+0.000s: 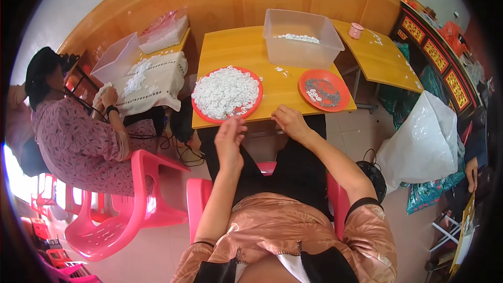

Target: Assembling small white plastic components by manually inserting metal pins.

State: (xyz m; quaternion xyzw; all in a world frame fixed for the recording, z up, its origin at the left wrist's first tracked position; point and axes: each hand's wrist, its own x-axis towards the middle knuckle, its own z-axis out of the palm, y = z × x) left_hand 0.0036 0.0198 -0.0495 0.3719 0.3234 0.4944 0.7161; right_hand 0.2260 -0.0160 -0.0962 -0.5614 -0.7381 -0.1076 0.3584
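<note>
A red round plate (196, 111) near the table's front edge is heaped with small white ring-like plastic pieces (226, 91). My left hand (229, 139) is just off this plate's near rim, its fingers curled together; anything in them is too small to make out. To its right, at the table edge, my right hand (291, 122) has its fingers pinched, and what they hold cannot be made out. An orange-red plate (335, 104) at the right holds small grey metal-looking pieces (326, 89) and a few white ones (314, 95).
Behind the plates stands a clear plastic bin (296, 52) with white pieces inside. A few loose white pieces (281, 70) lie before it. A person (78, 131) works at a cloth-covered table (165, 81) on the left, beside a pink chair (139, 204). A white sack (422, 141) stands right.
</note>
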